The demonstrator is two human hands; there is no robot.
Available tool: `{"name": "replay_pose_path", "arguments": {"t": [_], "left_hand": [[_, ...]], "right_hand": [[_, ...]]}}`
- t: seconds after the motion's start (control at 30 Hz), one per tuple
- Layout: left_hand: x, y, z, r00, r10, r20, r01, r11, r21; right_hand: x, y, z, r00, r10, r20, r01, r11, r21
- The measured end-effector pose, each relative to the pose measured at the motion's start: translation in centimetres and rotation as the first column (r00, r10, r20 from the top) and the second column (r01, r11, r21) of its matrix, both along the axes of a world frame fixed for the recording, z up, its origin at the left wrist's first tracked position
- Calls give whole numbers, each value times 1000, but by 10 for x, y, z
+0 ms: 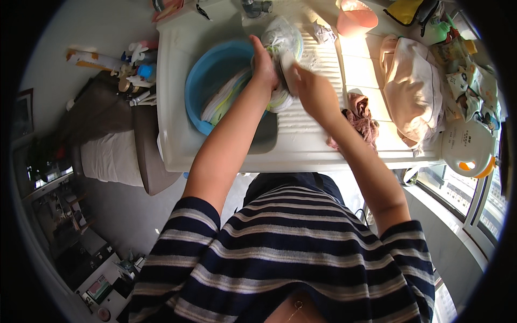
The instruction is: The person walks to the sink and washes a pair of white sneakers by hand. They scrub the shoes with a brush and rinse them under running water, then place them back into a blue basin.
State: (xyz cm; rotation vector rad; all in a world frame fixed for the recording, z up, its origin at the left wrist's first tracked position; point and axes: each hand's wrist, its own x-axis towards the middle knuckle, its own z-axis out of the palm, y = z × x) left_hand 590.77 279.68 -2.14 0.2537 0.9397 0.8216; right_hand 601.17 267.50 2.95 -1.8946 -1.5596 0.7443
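A wet white sneaker (pixel 282 34) with pale yellow-green trim is held over the edge between the sink bowl and the ridged washboard (pixel 303 125). My left hand (pixel 265 66) grips it from the left side, palm against the shoe. In my right hand (pixel 317 95) is a pale, flat scrubbing brush (pixel 287 68), pressed close to the sneaker's side; motion blurs both, and the bristles are not clear. A second white sneaker (pixel 226 99) with yellow-green stripes rests tilted in the blue plastic basin (pixel 194 82), which stands in the sink.
On the right lie a crumpled reddish-brown cloth (pixel 361 119) and a cream garment (pixel 412 89). Behind them stands a pink plastic cup (pixel 355 20). A faucet (pixel 256 7) rises at the back. Several bottles (pixel 139 70) stand left of the white sink (pixel 171 133).
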Motion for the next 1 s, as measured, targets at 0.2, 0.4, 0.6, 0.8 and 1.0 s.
{"name": "replay_pose_path", "arguments": {"t": [0.2,0.4,0.6,0.8,1.0], "left_hand": [[-10,-3,-11,995,-21,-93,41,976,214],[-25,-3,-12,997,-64,-32,68,983,168],[-33,1,-25,998,-48,-32,54,975,215],[4,10,-16,968,122,219,-158,975,154],[-12,-13,14,862,101,496,-109,994,-13]], "right_hand": [[-11,32,10,1000,-6,20,8,994,-105],[-27,18,8,998,-37,51,33,996,82],[-31,41,2,993,18,118,-28,996,85],[7,108,-9,991,-131,24,123,969,213],[67,3,31,974,-189,-123,215,942,259]]}}
